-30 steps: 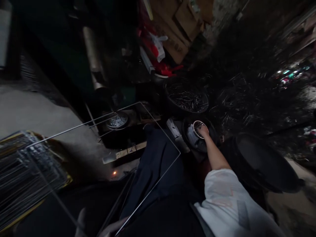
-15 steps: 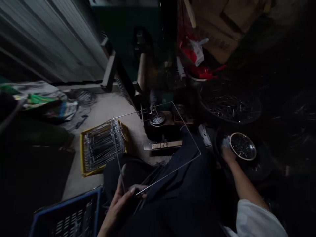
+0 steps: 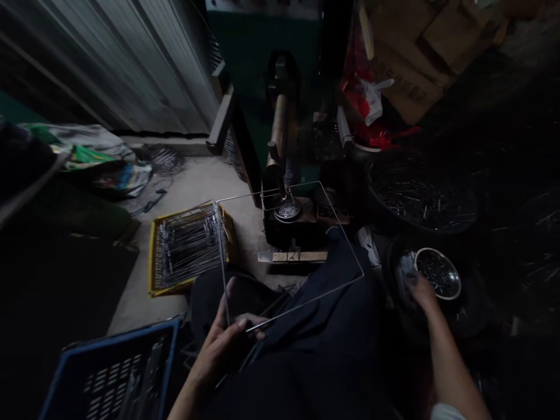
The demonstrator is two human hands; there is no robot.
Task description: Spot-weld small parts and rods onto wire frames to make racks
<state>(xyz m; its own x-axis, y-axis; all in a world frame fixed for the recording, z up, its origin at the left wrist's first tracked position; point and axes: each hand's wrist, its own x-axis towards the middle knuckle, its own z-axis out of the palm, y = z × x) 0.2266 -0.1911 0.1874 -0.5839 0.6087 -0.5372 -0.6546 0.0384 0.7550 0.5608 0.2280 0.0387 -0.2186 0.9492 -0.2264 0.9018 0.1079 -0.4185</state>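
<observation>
The left hand [image 3: 227, 344] is pinching only the near corner of the wire frame [image 3: 306, 301], which is reaching across the lap toward the machine [image 3: 280, 134], so it is liable to twist loose while the right hand [image 3: 420, 290], its grip unclear, is resting at the bowl [image 3: 440, 274] of pins.
</observation>
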